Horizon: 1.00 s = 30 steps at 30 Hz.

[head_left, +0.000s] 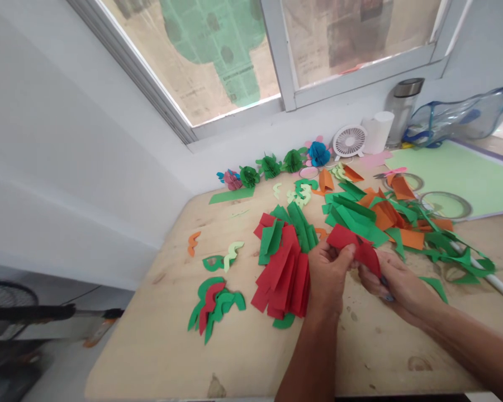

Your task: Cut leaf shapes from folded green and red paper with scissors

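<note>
Pinched between the thumb and fingers of my left hand (330, 274) is a folded piece of red paper (341, 235), its right part curving downward. My right hand (396, 282) is closed round scissors (387, 296); a dark bit of handle shows below the fingers, while the blades are mostly hidden at the paper. Just left of my left hand lies a pile of folded red paper strips (279, 273), with folded green strips (304, 229) behind it. Wavy green and red cutouts (218, 301) rest further left on the wooden table (159, 346).
Green and orange paper scraps (385, 215) spread behind my hands, near tape rolls (446, 205) and a white rod (494, 282). Paper turtles (270, 166) line the wall. A small fan (350, 140), a flask (404, 109) and a light green sheet (478, 173) stand or lie at the back right.
</note>
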Motion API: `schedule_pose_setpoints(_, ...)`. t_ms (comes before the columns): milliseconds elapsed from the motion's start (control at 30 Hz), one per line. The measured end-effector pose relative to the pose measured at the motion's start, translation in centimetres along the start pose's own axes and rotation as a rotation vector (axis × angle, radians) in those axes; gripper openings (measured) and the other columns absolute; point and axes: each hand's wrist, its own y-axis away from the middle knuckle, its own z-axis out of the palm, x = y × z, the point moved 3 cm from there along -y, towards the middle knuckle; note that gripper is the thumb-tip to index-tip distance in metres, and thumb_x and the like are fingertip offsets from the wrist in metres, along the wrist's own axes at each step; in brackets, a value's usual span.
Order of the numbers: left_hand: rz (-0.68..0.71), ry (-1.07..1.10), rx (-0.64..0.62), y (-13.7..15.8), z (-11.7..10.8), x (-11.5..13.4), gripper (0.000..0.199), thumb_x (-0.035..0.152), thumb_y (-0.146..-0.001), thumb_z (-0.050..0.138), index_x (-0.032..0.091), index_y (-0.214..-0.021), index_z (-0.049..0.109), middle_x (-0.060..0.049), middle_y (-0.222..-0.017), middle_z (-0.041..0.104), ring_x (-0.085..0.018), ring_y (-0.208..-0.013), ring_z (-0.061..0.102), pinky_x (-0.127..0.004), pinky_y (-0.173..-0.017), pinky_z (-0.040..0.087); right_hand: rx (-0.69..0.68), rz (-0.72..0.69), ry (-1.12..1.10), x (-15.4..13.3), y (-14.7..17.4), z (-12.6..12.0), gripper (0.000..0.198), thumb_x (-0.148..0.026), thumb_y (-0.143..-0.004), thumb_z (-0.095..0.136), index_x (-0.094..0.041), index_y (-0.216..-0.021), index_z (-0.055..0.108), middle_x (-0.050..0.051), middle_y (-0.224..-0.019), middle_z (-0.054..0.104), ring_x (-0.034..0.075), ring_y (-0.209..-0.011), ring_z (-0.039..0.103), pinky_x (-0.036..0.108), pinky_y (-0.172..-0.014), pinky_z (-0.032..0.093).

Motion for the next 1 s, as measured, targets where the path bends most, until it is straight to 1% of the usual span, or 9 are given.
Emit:
schedule_pose_setpoints(167,-0.011,0.001,0.013,0.04,-0.01,0.02,0.011,0.022,-0.060,0.069,0.014,-0.059,0.062,0.002,-0.047,0.053,-0.006,-0.043,0.042,-0.021,-0.049,0.040,0.005,0.005,0.004,0.08,0.13,-0.09,0.044,-0.048,-0.085,0.059,-0.017,-0.055,0.047,-0.006,-0.049,0.034,0.006,-0.042,0.020,0.024,-0.041,0.011)
schedule_pose_setpoints(333,-0.020,-0.002,0.010,0.03,0.05,0.03,0.013,0.024,-0.059,0.070,0.014,-0.058,0.061,0.001,-0.050,0.054,-0.007,-0.045,0.043,-0.022,-0.049,0.040,0.005,-0.004,0.010,0.10,0.04,-0.11,0.047,-0.052,-0.084,0.059,-0.017,-0.055,0.047,-0.006,-0.048,0.034,0.006,-0.042,0.020,0.024,-0.041,0.010)
schedule_pose_setpoints(533,-0.014,0.013,-0.001,0.07,0.14,0.17,0.011,0.022,-0.061,0.068,0.014,-0.058,0.061,0.002,-0.049,0.054,-0.007,-0.044,0.042,-0.022,-0.050,0.037,0.002,-0.010,0.025,0.00,0.03,0.06,0.049,-0.053,-0.082,0.060,-0.017,-0.053,0.045,-0.006,-0.049,0.033,0.006,-0.042,0.020,0.024,-0.041,0.011)
schedule_pose_setpoints(633,-0.015,0.016,-0.005,0.12,0.14,0.21,0.011,0.022,-0.061,0.068,0.014,-0.058,0.061,0.002,-0.047,0.053,-0.006,-0.044,0.041,-0.021,-0.049,0.035,0.008,-0.005,0.019,0.06,0.04,0.03,0.048,-0.053,-0.082,0.061,-0.018,-0.053,0.044,-0.006,-0.049,0.033,0.006,-0.043,0.020,0.024,-0.041,0.011)
schedule_pose_setpoints(800,-0.027,0.008,-0.008,0.07,0.08,0.08,0.013,0.024,-0.061,0.070,0.014,-0.059,0.061,0.002,-0.048,0.054,-0.007,-0.044,0.043,-0.021,-0.049,0.036,0.016,0.000,-0.003,0.32,-0.09,-0.12,0.044,-0.050,-0.082,0.062,-0.018,-0.056,0.046,-0.007,-0.048,0.033,0.006,-0.042,0.018,0.024,-0.041,0.010)
schedule_pose_setpoints(1000,-0.025,0.003,-0.005,-0.02,-0.02,-0.08,0.011,0.023,-0.061,0.069,0.014,-0.061,0.062,0.002,-0.047,0.054,-0.007,-0.043,0.043,-0.021,-0.049,0.036,0.014,-0.006,-0.010,0.45,-0.05,-0.19,0.045,-0.052,-0.081,0.061,-0.018,-0.056,0.045,-0.007,-0.048,0.033,0.007,-0.043,0.018,0.023,-0.041,0.011)
